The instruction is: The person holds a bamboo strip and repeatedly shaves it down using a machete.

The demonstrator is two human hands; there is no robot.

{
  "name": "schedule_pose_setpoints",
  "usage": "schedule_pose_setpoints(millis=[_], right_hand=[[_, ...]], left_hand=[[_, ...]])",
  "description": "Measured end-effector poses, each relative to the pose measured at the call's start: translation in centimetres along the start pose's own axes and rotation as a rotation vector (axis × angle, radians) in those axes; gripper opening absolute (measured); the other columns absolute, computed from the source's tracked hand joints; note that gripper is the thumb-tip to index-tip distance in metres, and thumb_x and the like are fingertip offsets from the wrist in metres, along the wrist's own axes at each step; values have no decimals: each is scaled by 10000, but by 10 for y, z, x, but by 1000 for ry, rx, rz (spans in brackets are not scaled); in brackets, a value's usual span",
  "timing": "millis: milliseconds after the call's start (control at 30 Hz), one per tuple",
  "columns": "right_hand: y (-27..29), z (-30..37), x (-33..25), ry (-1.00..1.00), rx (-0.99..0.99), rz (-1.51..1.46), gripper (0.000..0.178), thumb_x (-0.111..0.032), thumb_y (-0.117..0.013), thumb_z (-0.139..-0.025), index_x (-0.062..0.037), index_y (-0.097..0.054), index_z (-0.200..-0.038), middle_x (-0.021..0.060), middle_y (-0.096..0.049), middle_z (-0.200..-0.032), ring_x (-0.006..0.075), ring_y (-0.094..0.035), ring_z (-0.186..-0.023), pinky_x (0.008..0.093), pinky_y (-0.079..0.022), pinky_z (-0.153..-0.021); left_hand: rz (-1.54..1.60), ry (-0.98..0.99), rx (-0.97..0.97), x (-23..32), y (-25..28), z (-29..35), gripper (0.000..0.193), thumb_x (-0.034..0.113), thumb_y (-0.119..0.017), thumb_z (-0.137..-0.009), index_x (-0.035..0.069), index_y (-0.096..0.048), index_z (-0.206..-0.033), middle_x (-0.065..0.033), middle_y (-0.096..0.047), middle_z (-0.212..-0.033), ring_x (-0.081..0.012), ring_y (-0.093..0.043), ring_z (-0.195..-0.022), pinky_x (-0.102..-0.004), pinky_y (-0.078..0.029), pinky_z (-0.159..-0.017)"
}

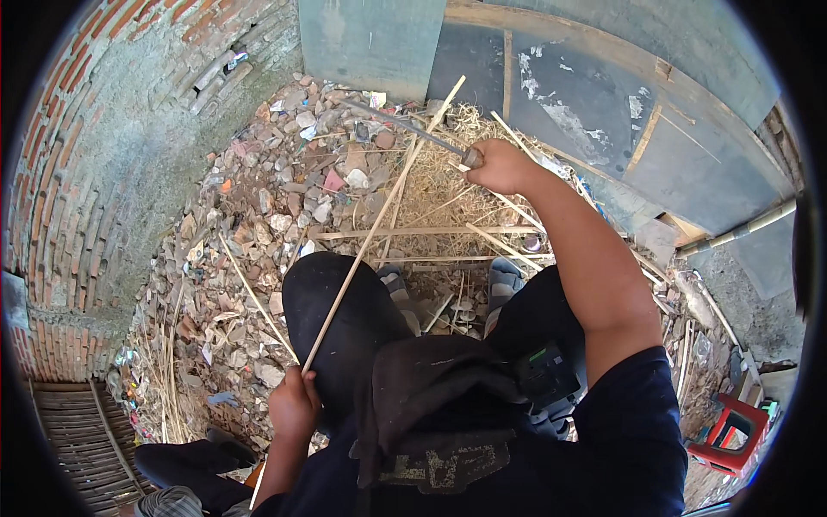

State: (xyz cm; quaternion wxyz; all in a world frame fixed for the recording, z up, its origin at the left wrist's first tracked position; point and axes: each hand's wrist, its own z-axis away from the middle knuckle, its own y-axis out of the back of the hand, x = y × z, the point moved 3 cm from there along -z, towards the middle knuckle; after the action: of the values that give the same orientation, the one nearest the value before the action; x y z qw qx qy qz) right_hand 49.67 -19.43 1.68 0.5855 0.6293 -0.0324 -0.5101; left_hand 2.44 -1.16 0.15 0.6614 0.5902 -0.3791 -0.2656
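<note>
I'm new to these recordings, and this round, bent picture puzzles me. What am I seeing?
There's no robot, just a person's two bare hands. The single picture comes from a wide fisheye camera on their head, looking down, so edges curve. The left hand holds a long pale strip; the right hand grips a long-bladed tool. Blade and strip cross in view; whether they touch is unclear. Below lie rubble and straw-coloured shavings. Another person's legs show at lower left.
</note>
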Motion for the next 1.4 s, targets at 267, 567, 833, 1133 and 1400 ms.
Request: schedule_pose_setpoints(millis=[267,567,833,1133,1400], right_hand=[[-9,12,-3,172,-60,248,226,-251,-677,-768,-48,-671,-867,162,-676,-799,332,-659,-774,448,-516,-730],[-8,15,-15,223,41,215,262,-251,-711,-778,-13,-639,-859,170,-649,-747,341,-651,-745,440,-505,-711],[8,6,20,20,105,100,268,-231,-658,-805,-24,-685,-973,176,-677,-813,346,-664,-770,456,-527,-739],[18,15,32,-23,149,18,223,-231,-636,-805,-57,-674,-939,155,-690,-823,328,-671,-805,449,-519,-748],[13,27,-29,285,54,418,176,-210,-613,-852,-102,-695,-964,139,-678,-819,270,-670,-778,458,-547,-767]], left_hand=[[-3,-67,33,0,2,-6,188,185,-600,-956,34,-507,-895,-230,-593,-646,-462,-597,-589,-539,-452,-512],[239,-37,-160,-4,23,-14,207,194,-564,-985,13,-519,-896,-262,-600,-669,-502,-594,-654,-556,-425,-548],[267,-58,-150,-8,14,-18,221,202,-543,-1000,16,-531,-882,-250,-588,-634,-490,-593,-628,-529,-427,-534],[300,-51,-145,-6,9,-19,247,228,-544,-1004,14,-532,-882,-249,-591,-647,-491,-590,-631,-521,-426,-534],[308,-47,-163,-6,14,-13,318,249,-480,-1030,-5,-512,-842,-200,-538,-594,-403,-571,-545,-451,-396,-513]])
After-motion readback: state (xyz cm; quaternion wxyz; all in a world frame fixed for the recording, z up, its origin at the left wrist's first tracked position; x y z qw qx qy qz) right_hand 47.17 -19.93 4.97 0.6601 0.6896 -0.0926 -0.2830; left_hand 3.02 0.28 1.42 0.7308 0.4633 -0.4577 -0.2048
